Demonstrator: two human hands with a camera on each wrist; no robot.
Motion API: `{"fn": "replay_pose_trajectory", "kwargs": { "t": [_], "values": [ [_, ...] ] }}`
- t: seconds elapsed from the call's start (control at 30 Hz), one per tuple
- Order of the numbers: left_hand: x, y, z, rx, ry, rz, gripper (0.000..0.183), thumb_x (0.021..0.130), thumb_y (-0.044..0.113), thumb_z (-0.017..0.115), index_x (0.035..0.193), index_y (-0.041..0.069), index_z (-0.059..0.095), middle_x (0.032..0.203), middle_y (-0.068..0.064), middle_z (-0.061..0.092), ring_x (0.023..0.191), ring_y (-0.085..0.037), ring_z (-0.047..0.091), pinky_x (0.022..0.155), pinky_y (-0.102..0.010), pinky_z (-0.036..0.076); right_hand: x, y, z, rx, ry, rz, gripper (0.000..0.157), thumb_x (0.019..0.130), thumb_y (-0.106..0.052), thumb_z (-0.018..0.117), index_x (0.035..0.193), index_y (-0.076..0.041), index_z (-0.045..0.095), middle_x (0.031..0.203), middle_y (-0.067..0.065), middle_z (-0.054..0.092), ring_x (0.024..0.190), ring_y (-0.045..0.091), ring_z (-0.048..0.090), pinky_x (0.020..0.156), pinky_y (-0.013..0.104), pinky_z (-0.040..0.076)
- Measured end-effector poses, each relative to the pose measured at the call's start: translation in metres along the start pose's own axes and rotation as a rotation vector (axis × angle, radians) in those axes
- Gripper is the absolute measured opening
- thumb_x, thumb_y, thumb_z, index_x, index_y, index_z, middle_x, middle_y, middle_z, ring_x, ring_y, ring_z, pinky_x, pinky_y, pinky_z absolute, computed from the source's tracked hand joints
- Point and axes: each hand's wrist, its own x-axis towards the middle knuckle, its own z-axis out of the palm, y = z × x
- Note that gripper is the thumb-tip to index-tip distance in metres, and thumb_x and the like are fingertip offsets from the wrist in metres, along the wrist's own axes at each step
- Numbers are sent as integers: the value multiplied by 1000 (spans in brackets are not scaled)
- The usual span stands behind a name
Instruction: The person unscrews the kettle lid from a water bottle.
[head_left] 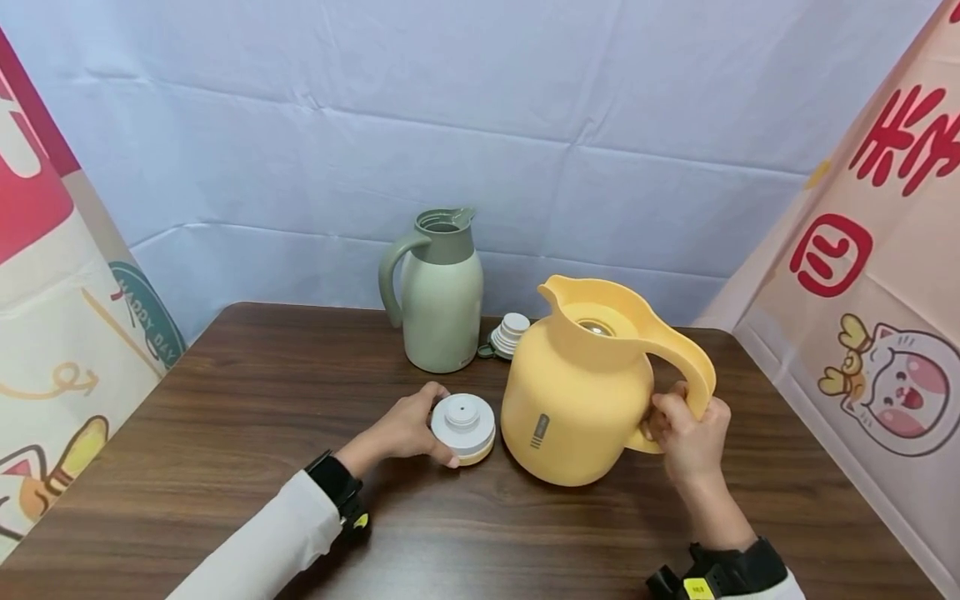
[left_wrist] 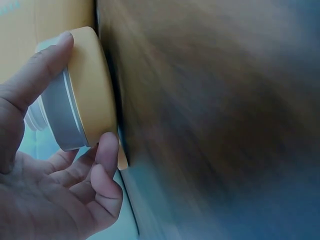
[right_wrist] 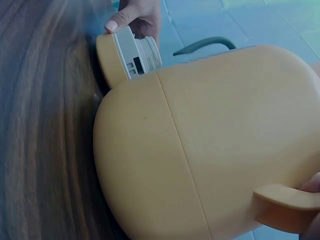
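My right hand (head_left: 693, 429) grips the lower part of the handle of a yellow thermos jug (head_left: 558, 400), whose top is uncovered and whose base is close over the wooden table. To its left my left hand (head_left: 411, 423) holds a round lid (head_left: 462, 425) by its sides, thumb in front and fingers behind. The lid lies upside down, yellow cap below and grey-white stopper up. In the left wrist view the thumb and curled fingers clasp the lid (left_wrist: 92, 90) at the tabletop. The right wrist view shows the lid (right_wrist: 112, 57) just beyond the jug's body (right_wrist: 150, 150).
A green thermos jug (head_left: 442, 308), uncovered, stands toward the back of the table (head_left: 247, 400). Beside it a white stopper with a green cap (head_left: 510, 333) lies upside down, partly behind the yellow jug. A pale cloth (head_left: 375, 125) hangs behind the table, with printed banners at both sides.
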Motion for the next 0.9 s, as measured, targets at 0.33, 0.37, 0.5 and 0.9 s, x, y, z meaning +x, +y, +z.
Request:
{"fn": "replay_pose_trajectory", "kwargs": {
  "t": [0.33, 0.37, 0.5, 0.9],
  "values": [
    [26, 19, 11, 59, -7, -12, 86, 54, 32, 91, 123, 7, 44, 114, -10, 57, 104, -25, 53, 86, -38, 42, 12, 0, -14, -24, 106, 22, 33, 78, 20, 39, 52, 2, 34, 36, 7, 31, 28, 16, 26, 33, 27, 31],
    [29, 20, 12, 70, -7, -13, 87, 54, 33, 90, 123, 7, 44, 114, -10, 57, 103, -25, 54, 86, -38, 42, 14, 0, -15, -22, 116, 23, 33, 78, 20, 39, 52, 2, 33, 36, 7, 30, 28, 16, 25, 33, 27, 31],
    [37, 26, 16, 107, 0, -11, 86, 54, 34, 90, 122, 7, 44, 111, -9, 57, 100, -25, 54, 84, -37, 43, 19, 1, -21, -14, 136, 15, 32, 78, 20, 39, 52, 3, 33, 36, 8, 30, 27, 16, 25, 32, 27, 30],
    [55, 39, 22, 137, 14, -51, 86, 54, 34, 91, 120, 4, 44, 110, -12, 56, 99, -27, 55, 83, -37, 44, 41, 9, -33, -71, 238, 3, 31, 77, 17, 41, 50, 4, 33, 36, 8, 31, 26, 16, 29, 30, 26, 28]
  ]
}}
